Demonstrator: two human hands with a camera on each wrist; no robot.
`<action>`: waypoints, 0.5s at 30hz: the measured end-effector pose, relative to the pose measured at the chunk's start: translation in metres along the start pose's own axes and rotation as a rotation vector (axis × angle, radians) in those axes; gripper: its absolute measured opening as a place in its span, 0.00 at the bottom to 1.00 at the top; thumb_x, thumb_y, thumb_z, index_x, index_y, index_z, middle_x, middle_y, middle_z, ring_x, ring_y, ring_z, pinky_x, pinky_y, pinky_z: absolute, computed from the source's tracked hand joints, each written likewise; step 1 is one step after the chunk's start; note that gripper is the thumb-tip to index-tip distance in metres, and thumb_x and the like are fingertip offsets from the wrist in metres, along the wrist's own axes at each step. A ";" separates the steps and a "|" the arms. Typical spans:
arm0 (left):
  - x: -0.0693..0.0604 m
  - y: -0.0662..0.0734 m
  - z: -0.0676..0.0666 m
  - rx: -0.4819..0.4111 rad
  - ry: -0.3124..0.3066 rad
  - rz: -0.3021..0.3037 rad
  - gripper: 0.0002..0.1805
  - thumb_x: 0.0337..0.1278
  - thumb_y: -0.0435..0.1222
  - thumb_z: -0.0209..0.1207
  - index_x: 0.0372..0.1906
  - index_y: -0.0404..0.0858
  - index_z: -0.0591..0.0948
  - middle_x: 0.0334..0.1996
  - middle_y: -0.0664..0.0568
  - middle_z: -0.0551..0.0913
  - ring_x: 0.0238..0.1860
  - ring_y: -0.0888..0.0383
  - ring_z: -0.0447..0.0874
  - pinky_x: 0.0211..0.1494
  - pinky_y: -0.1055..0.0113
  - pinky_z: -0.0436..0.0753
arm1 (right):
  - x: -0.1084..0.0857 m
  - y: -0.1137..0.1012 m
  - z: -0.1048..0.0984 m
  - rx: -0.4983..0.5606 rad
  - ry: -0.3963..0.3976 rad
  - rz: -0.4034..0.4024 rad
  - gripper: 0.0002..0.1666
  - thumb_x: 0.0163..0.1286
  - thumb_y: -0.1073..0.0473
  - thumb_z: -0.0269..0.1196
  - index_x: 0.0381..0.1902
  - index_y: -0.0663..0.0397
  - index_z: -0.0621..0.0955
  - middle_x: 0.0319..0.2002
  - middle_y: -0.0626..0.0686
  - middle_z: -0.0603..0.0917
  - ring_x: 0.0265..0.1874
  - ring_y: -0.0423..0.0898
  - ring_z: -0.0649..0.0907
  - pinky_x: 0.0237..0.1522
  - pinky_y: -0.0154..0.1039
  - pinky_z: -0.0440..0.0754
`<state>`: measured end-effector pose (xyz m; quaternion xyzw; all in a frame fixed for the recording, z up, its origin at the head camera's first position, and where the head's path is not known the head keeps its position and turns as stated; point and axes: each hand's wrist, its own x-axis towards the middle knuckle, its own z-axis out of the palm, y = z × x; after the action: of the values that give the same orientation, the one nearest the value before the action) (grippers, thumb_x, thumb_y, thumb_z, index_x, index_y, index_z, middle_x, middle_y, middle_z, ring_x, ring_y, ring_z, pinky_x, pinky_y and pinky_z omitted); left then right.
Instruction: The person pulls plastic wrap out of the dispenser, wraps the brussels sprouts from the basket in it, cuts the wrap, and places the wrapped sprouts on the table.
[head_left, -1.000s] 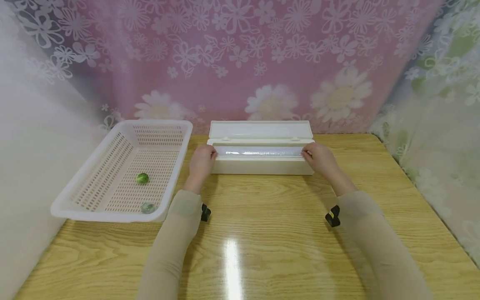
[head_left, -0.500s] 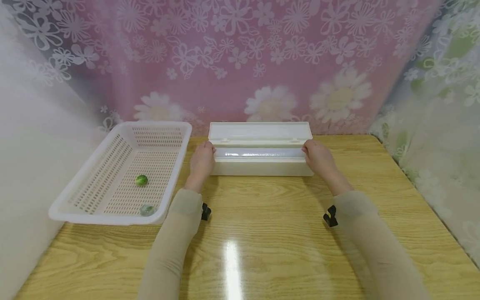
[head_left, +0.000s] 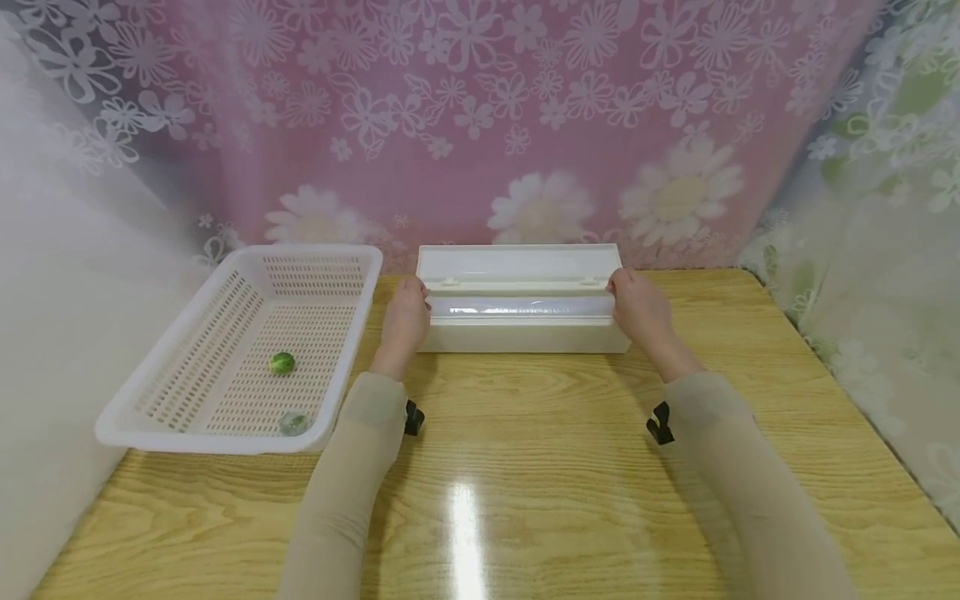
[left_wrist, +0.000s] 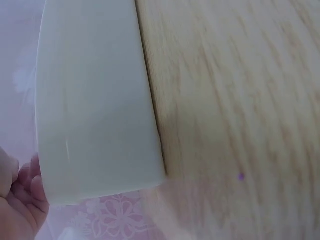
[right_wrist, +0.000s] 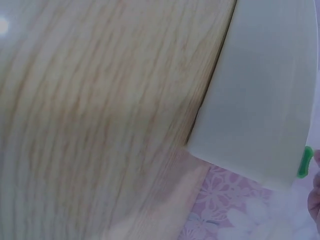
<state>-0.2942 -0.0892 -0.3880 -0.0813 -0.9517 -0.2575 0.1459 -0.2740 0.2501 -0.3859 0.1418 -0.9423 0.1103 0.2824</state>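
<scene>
A cream cling film dispenser (head_left: 525, 338) sits near the table's back edge, its lid (head_left: 517, 262) raised. The roll of cling film (head_left: 521, 307) shows inside, glossy and pale. At the dispenser's left end my left hand (head_left: 407, 317) has its fingers curled and pinches the film's edge; the clear sheet itself is hard to make out. My right hand (head_left: 642, 310) pinches it likewise at the right end. In the left wrist view, curled fingers (left_wrist: 31, 187) show beside the dispenser's end. A small green piece (right_wrist: 304, 162) shows at its corner in the right wrist view.
A white perforated basket (head_left: 348, 358) stands on the left of the wooden table (head_left: 555, 483). Inside lie a green Brussels sprout (head_left: 282, 363) and a paler one (head_left: 293, 423) that looks wrapped in film. A pink floral cloth (head_left: 450, 192) hangs right behind the dispenser.
Both hands have risen slightly and moved back, from the front of the roll to about the height of the lid's hinge. The basket and dispenser keep their places.
</scene>
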 end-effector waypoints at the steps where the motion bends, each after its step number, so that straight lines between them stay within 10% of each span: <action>1: 0.000 0.000 0.000 0.013 -0.003 -0.004 0.04 0.60 0.28 0.45 0.39 0.31 0.68 0.36 0.42 0.70 0.30 0.48 0.76 0.31 0.60 0.76 | 0.001 0.000 0.000 -0.007 -0.003 0.003 0.02 0.61 0.71 0.52 0.28 0.65 0.72 0.20 0.56 0.71 0.12 0.47 0.67 0.11 0.40 0.67; 9: 0.003 0.006 -0.005 0.173 -0.140 -0.064 0.11 0.68 0.40 0.35 0.41 0.36 0.62 0.24 0.44 0.72 0.17 0.49 0.71 0.17 0.61 0.70 | 0.006 -0.001 -0.008 0.064 -0.173 0.096 0.09 0.68 0.63 0.49 0.34 0.67 0.71 0.22 0.60 0.75 0.13 0.50 0.72 0.15 0.44 0.71; 15: 0.005 0.007 -0.004 -0.303 -0.171 -0.173 0.10 0.67 0.36 0.38 0.41 0.34 0.67 0.26 0.47 0.78 0.26 0.55 0.78 0.26 0.66 0.75 | 0.010 -0.003 -0.011 0.294 -0.264 0.231 0.13 0.69 0.60 0.47 0.37 0.66 0.72 0.29 0.62 0.76 0.25 0.54 0.75 0.26 0.46 0.72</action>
<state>-0.2964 -0.0848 -0.3803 -0.0417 -0.9144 -0.4017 0.0281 -0.2756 0.2479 -0.3710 0.0858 -0.9548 0.2586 0.1184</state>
